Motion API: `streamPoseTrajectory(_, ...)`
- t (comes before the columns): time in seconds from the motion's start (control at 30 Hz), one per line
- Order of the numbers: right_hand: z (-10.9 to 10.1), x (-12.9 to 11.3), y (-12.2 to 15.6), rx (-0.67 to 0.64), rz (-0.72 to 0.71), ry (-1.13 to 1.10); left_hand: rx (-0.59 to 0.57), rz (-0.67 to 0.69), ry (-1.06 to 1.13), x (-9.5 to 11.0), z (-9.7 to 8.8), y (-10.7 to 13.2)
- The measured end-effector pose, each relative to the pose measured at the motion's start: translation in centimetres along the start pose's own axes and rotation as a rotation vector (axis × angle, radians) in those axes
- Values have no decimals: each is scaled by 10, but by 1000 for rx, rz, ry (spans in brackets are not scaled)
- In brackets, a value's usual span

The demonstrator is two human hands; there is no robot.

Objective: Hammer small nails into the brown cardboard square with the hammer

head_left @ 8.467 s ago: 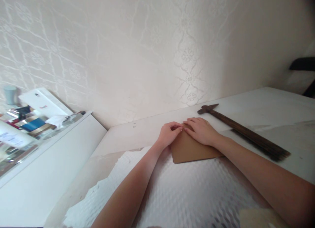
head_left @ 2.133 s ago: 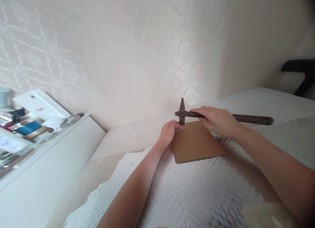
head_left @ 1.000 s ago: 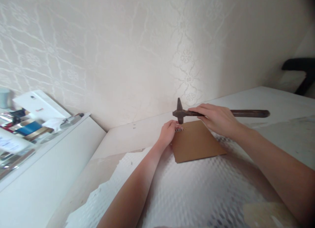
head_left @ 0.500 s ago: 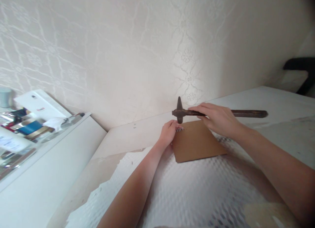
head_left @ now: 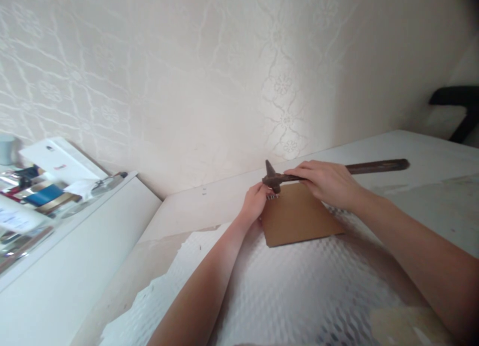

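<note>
My right hand (head_left: pixel 329 182) is closed around the handle of a dark brown hammer (head_left: pixel 276 180), near its head. The handle's far end sticks out to the right. The hammer head is tilted, its striking face just above the fingers of my left hand (head_left: pixel 255 204). Those fingers are closed on a small pronged punch (head_left: pixel 272 197), whose row of metal prongs shows at the upper left corner of a tan leather piece (head_left: pixel 301 219). The punch's upper part is hidden by my fingers and the hammer. The leather lies flat on white bubble-textured wrap (head_left: pixel 284 286).
A white cabinet (head_left: pixel 93 226) on the left bears a white box (head_left: pixel 62 159), a blue item (head_left: pixel 45 192) and several blurred tools. Patterned wallpaper (head_left: pixel 209 86) rises behind the white tabletop (head_left: pixel 198 201). A black object (head_left: pixel 454 99) stands at the far right.
The hammer head has come down slightly and tilted toward my left hand, while its handle end has risen a little. My left hand, the punch and the leather have hardly moved.
</note>
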State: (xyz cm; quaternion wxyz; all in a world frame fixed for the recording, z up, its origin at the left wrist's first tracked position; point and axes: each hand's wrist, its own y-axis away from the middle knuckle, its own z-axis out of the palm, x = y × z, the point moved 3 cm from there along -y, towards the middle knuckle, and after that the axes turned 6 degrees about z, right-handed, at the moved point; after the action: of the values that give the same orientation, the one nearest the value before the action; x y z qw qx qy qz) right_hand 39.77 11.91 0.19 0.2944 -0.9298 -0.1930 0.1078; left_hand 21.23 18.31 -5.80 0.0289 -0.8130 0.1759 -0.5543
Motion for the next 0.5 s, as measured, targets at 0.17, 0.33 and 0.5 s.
streamPoseTrajectory(0.17,-5,3,0,84,52,4,-27,7,50,0,0,1)
streamPoseTrajectory(0.33,-3,2,0,14,20,-26,2,-1,-3,1,0,0)
streamPoseTrajectory(0.5,-4,2,0,49,24,-13,-16,-12,53,2,1,2)
